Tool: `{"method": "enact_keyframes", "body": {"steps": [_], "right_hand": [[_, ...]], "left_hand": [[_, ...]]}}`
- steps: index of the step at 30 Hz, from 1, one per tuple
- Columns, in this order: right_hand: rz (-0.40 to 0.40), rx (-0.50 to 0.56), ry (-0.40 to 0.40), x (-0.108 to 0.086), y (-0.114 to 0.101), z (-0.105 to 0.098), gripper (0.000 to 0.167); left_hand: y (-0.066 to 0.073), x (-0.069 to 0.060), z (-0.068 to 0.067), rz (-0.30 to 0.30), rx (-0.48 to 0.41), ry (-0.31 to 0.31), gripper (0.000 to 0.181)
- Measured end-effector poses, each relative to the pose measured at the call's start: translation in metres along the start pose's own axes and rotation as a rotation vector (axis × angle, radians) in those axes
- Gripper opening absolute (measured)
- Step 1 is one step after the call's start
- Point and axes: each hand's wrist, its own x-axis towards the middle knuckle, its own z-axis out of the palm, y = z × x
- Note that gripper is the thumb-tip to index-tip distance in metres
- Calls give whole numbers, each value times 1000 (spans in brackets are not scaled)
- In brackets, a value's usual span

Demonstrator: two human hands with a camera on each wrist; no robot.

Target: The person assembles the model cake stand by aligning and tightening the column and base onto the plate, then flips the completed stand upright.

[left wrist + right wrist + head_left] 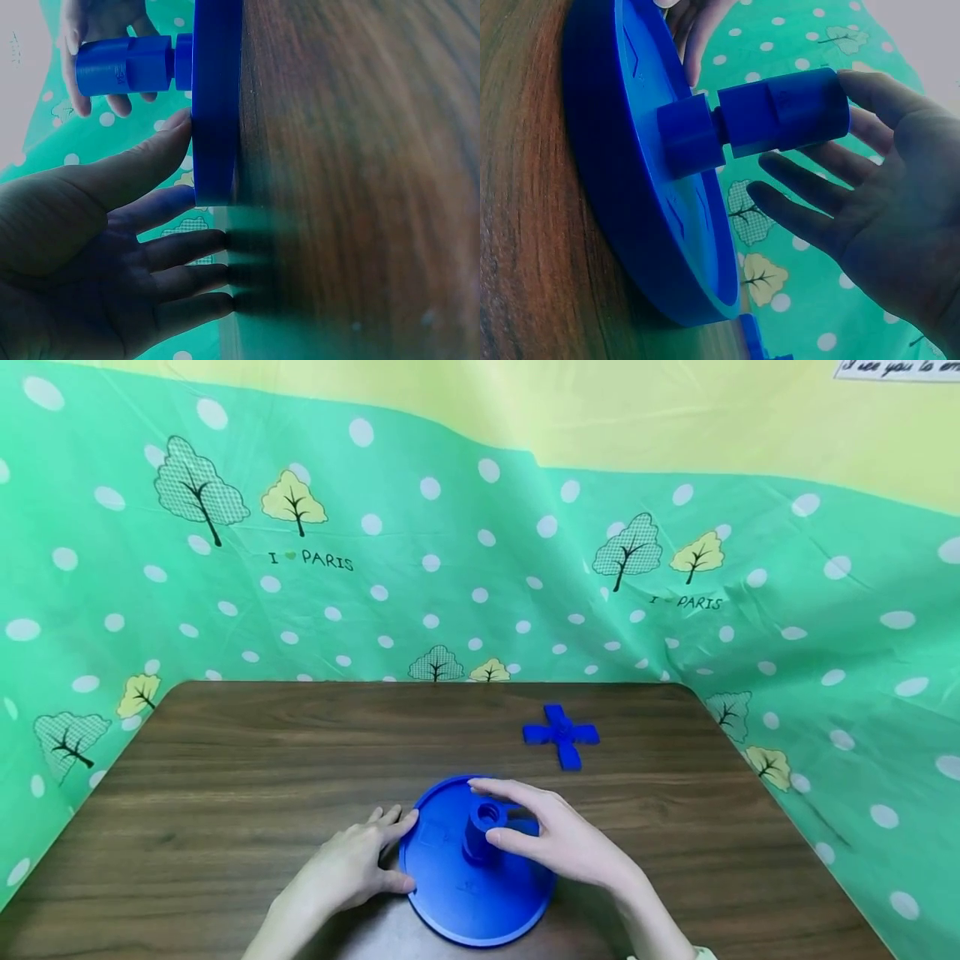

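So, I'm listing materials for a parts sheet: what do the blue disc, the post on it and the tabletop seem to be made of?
Blue disc: probably hard plastic, satin; even colour, smooth raised rim.
Post: likely the same plastic; matching blue, crisp edges.
Tabletop: wood or wood-look laminate, low sheen; brown streaked grain, though the look can't settle which.

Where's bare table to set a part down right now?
The widest bare patch of table runs from the left hand out to the left and back edges. Another lies between the right hand and the right edge, nearer than the cross. It's crowded at the disc: left hand at its rim, right at the post.
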Motion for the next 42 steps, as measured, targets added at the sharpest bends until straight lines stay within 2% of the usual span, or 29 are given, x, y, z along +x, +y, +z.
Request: {"method": "enact_keyframes", "body": {"steps": [4,8,14,17,22,24,31,34,38,42], "right_hand": [[-8,-6,-29,-1,2,1,43],[7,-12,15,1,3,4,37],[0,-17,56,0,2,0,51],[-38,11,25,-2,4,-3,56],[-48,24,-71,-1,8,-3,48],[-52,21,-79,0,9,-2,45],[10,-27,56,3,7,5,45],[25,-34,71,3,5,6,51],[-15,18,27,0,3,3,55],[-47,32,-39,-1,4,0,48]], "left_hand": [[-1,-1,2,18,-9,8,86],[-2,0,3,17,4,12,87],[-1,1,1,1,25,0,87],[0,0,1,11,21,1,87],[0,-1,1,28,23,10,87],[0,0,1,25,24,11,87],[0,0,0,15,48,6,89],[1,0,0,7,45,-5,88],[2,0,-1,16,33,-14,87],[3,-2,-1,25,41,-7,87]]}}
